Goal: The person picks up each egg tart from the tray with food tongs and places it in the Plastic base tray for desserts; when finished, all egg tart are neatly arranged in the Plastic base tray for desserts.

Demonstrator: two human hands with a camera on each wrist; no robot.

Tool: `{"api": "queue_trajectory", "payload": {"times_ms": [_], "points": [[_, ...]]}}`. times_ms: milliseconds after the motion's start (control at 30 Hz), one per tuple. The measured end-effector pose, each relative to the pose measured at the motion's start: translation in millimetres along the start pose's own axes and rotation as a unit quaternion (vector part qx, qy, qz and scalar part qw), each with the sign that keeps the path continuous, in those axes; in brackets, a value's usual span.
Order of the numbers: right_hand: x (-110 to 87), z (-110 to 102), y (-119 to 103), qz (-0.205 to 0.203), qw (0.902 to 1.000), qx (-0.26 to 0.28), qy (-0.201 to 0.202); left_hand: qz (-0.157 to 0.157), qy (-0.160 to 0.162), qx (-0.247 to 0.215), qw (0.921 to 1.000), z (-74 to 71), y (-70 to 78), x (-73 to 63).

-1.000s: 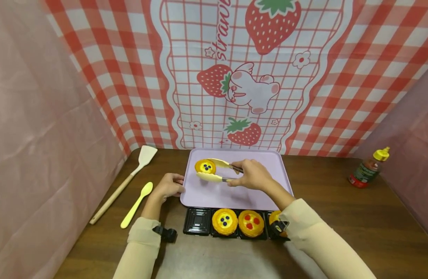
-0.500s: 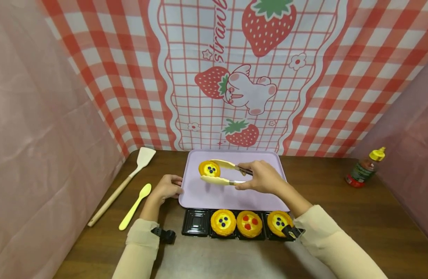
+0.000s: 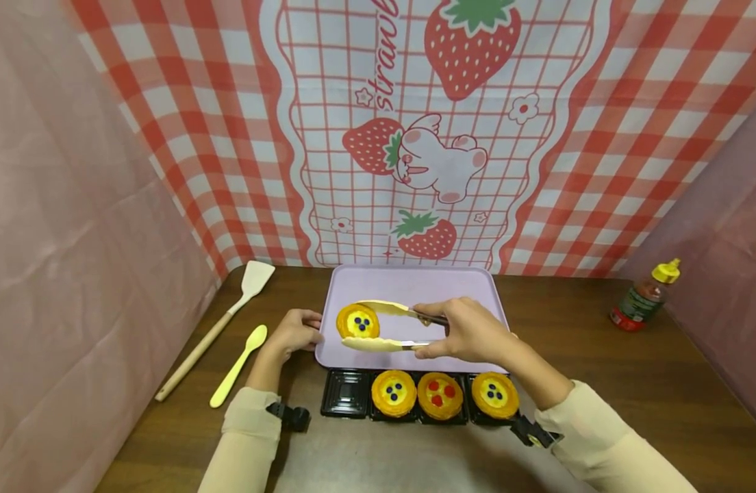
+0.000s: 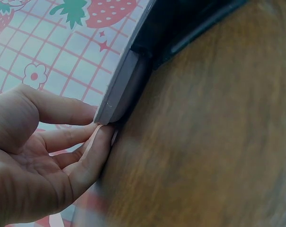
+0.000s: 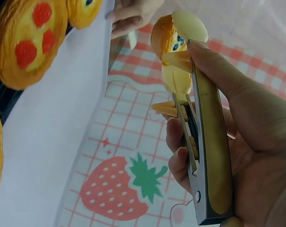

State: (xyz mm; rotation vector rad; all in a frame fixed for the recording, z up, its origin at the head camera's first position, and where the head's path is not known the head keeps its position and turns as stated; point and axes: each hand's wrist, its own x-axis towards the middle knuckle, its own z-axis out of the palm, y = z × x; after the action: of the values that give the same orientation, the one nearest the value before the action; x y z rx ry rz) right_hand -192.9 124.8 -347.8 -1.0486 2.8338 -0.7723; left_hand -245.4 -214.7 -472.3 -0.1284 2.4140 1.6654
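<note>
My right hand (image 3: pixel 473 330) grips cream-tipped metal tongs (image 5: pixel 206 127) by their arms. Between the tong heads is a round egg tart (image 3: pixel 358 322) topped with blue berries, held above the lilac tray (image 3: pixel 415 281). In the right wrist view the tart (image 5: pixel 164 38) is partly covered by the tong tips. My left hand (image 3: pixel 296 331) pinches the tray's left edge; the left wrist view shows thumb and fingers on either side of the tray rim (image 4: pixel 109 109). Along the tray's near side stands a row of black boxes, the leftmost black box (image 3: pixel 346 394) with no tart in it.
The other boxes hold a blue-topped tart (image 3: pixel 394 394), a red-topped tart (image 3: pixel 440 396) and another blue-topped tart (image 3: pixel 495 396). At left lie a spatula (image 3: pixel 230 311) and a yellow spoon (image 3: pixel 239 365). A sauce bottle (image 3: pixel 643 301) stands far right; a checked cloth (image 3: pixel 242 137) hangs behind.
The tongs and tart first shifted slightly right, then came nearer the tray's front left. My right forearm moved back and right, uncovering the rightmost tart. The left hand stayed on the tray edge.
</note>
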Motion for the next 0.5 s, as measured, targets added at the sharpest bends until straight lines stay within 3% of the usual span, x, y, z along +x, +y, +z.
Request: {"api": "queue_trajectory", "payload": {"times_ms": [500], "points": [[-10.9,10.7,-13.4,-0.033,0.9979,-0.023,-0.051,0.008,-0.006,-0.012,0.9999,-0.4,-0.5,0.9]]}}
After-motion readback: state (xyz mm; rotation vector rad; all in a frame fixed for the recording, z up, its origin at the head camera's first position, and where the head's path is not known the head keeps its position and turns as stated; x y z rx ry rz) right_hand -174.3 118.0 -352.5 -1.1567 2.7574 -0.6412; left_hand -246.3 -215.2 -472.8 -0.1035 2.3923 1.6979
